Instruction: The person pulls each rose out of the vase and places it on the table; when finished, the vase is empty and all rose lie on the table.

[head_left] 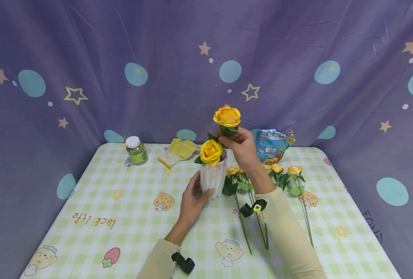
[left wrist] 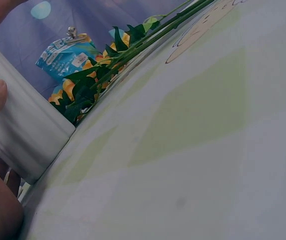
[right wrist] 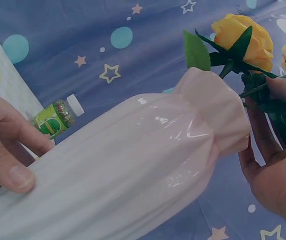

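A white, fluted vase stands upright on the table, its neck pinkish in the right wrist view. My left hand grips its lower body, thumb on the near side. One yellow rose sits at the vase mouth, its bloom facing me. Above it, my right hand pinches a second yellow rose just under the bloom, beside the rim. Green leaves hang by the right fingers in the right wrist view. The lower part of the held stem is hidden by the vase and the front rose.
Several yellow roses with long green stems lie right of the vase, partly under my right forearm. Behind them stands a blue pouch with a metal clip. Back left are a white-capped jar and a crumpled yellow packet. A purple curtain encloses the table.
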The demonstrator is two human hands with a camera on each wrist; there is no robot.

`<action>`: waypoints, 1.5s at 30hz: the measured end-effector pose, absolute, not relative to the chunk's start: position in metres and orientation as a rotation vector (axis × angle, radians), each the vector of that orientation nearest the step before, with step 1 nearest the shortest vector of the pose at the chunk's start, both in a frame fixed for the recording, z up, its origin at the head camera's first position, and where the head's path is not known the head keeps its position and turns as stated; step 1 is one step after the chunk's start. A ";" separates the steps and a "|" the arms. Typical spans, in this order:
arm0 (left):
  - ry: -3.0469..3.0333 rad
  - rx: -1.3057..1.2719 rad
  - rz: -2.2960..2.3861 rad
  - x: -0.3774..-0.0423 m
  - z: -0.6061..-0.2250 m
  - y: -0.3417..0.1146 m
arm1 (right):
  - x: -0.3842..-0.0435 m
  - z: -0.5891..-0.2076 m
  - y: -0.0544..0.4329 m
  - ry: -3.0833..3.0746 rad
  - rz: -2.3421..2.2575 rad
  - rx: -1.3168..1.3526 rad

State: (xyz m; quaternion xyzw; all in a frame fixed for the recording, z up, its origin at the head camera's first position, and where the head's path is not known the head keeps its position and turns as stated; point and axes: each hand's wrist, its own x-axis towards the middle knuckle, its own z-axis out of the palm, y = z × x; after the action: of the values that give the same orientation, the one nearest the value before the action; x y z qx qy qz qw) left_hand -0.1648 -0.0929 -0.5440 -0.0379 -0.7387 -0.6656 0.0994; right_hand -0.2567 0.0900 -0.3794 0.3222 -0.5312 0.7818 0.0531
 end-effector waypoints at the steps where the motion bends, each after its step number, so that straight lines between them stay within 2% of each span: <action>1: -2.185 -0.112 -1.968 -0.165 -0.544 -0.093 | -0.257 -0.379 0.090 -1.611 2.376 0.970; 45: -2.209 -0.118 -1.920 -0.164 -0.545 -0.093 | -0.265 -0.344 0.111 -1.210 2.313 0.834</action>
State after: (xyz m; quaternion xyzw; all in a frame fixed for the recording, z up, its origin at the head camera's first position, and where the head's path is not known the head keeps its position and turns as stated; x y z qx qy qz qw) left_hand -0.1645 -0.0929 -0.5447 -0.0399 -0.7499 -0.6518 0.1059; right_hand -0.2655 0.1107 -0.3442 0.2984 -0.4327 0.8271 0.1992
